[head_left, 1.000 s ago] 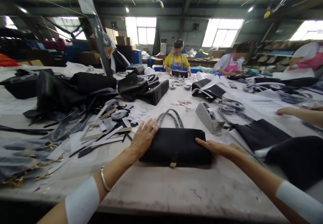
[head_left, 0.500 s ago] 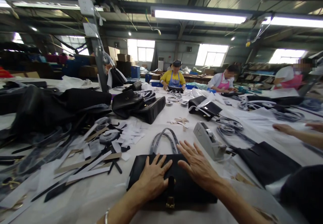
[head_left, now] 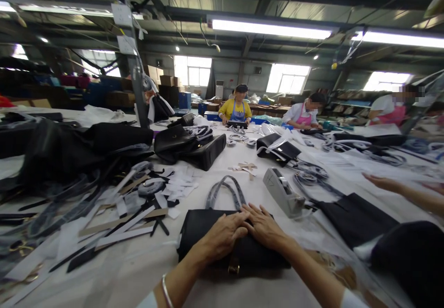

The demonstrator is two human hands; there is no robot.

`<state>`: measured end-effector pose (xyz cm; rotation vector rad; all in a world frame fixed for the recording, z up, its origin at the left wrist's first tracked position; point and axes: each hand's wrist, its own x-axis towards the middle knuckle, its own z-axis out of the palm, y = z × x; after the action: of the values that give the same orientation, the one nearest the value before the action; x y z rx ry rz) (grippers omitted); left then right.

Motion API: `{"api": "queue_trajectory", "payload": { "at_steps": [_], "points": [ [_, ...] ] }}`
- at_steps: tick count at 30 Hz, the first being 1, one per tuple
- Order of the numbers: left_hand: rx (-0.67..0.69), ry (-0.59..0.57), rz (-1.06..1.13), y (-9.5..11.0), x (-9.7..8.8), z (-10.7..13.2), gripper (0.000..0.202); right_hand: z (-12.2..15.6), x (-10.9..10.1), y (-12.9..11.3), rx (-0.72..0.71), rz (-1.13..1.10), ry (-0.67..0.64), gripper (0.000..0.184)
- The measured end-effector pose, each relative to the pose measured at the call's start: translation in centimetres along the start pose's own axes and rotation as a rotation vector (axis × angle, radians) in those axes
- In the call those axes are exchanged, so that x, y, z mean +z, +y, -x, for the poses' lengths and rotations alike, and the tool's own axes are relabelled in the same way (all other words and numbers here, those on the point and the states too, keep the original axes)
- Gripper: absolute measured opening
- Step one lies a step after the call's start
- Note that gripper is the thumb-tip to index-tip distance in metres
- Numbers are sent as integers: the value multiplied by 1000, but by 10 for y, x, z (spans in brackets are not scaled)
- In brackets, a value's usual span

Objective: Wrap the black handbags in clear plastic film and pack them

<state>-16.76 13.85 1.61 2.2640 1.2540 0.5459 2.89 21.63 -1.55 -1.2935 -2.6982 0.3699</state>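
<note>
A black handbag lies flat before me, its flap on top. Its handle, wrapped in clear plastic, stands up at the far side. A gold buckle shows at the near edge on a dark strap. My left hand rests on the flap, fingers stretched toward the centre and meeting the other hand's fingertips. Palm down on the bag's right half is my right hand, fingers extended. Both hands are open and hold nothing. The overlapping fingers hide part of the flap and the strap.
A grey tape dispenser stands just beyond the bag on the right. Left lie paper strips, with black bags behind. A black flat piece lies right, near a co-worker's hand. Other people work across the table.
My hands have come together over the middle of the flap; they were spread apart before. The left hand moved right until its fingers met the right hand's.
</note>
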Motion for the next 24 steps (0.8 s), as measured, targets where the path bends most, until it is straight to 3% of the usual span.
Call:
{"api": "queue_trajectory", "payload": {
  "at_steps": [3, 5, 7, 10, 13, 15, 18, 24],
  "points": [
    [19, -26, -99, -2, 5, -1, 57, 7, -3, -7, -6, -22, 186, 50],
    [15, -45, -151, -3, 6, -1, 60, 22, -7, -15, -18, -129, 422, 45],
    [2, -62, -171, -3, 6, -2, 55, 47, -11, -25, 16, -341, 677, 35],
    [-22, -88, -201, -4, 4, -5, 49, 95, -5, -36, 282, -847, 905, 30],
    [-34, -105, -213, -6, 3, -10, 49, 136, 14, -35, 598, -1405, 927, 37],
    [-36, -115, -210, -6, 3, -11, 49, 148, 28, -27, 700, -1639, 904, 38],
    [-45, -130, -210, -5, 1, -10, 49, 142, 40, -9, 691, -1735, 901, 32],
    [-38, -113, -193, -4, 0, -9, 48, 95, 39, 14, 593, -1731, 944, 22]
  ]
}}
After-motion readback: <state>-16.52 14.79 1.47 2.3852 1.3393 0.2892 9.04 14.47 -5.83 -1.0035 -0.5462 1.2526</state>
